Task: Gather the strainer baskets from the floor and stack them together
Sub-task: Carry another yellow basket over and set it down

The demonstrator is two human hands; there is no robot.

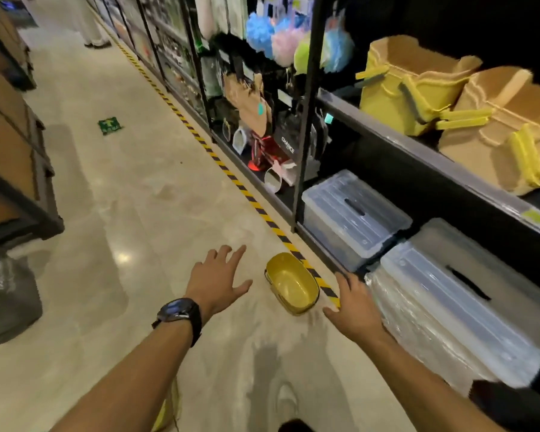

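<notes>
Both hands, left point(219, 280) and right point(354, 302), reach spread and empty; the yellow strainer basket point(292, 286) lies between them on the floor (slick-looking), so a one-sided grip could skid it away.

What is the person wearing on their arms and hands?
Both forearms are bare, with no sleeves or gloves in view. The left hand has a black wristwatch with a dark rectangular face on its wrist. The right hand wears nothing visible.

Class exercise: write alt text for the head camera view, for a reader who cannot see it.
Two empty hands, the left hand wearing a wristwatch and the right hand, reach toward a yellow strainer basket on a shop aisle floor, beside striped floor tape and shelves holding clear storage boxes.
</notes>
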